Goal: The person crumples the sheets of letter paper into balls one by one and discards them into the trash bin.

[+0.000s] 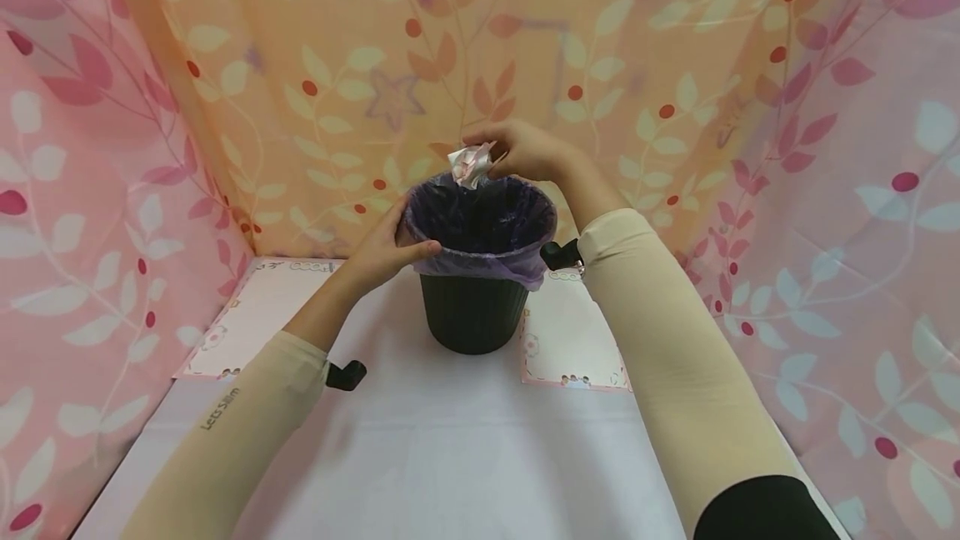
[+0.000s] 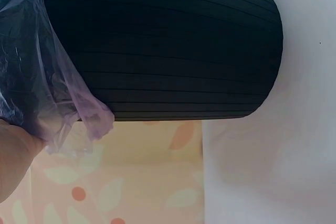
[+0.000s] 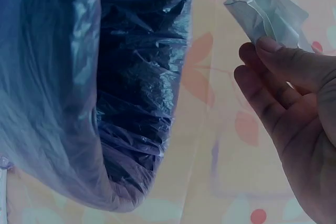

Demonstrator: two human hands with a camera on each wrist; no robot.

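Observation:
A black trash can (image 1: 474,317) stands upright on the table, lined with a purple plastic bag (image 1: 491,267) folded over its rim. My left hand (image 1: 384,250) holds the can's left side just below the rim, the thumb lying along the front over the bag. In the left wrist view, part of that hand presses against the liner (image 2: 79,98). Above the can's far rim, my right hand (image 1: 531,152) pinches a crumpled piece of paper (image 1: 470,163) between thumb and fingers. The right wrist view shows the paper (image 3: 270,17) apart from the bag. The can's bottom inside is hidden.
A decorated paper sheet (image 1: 258,315) lies on the white table (image 1: 450,448) to the left, and another sheet (image 1: 573,340) lies right of the can. Floral curtains (image 1: 337,57) enclose the back and both sides.

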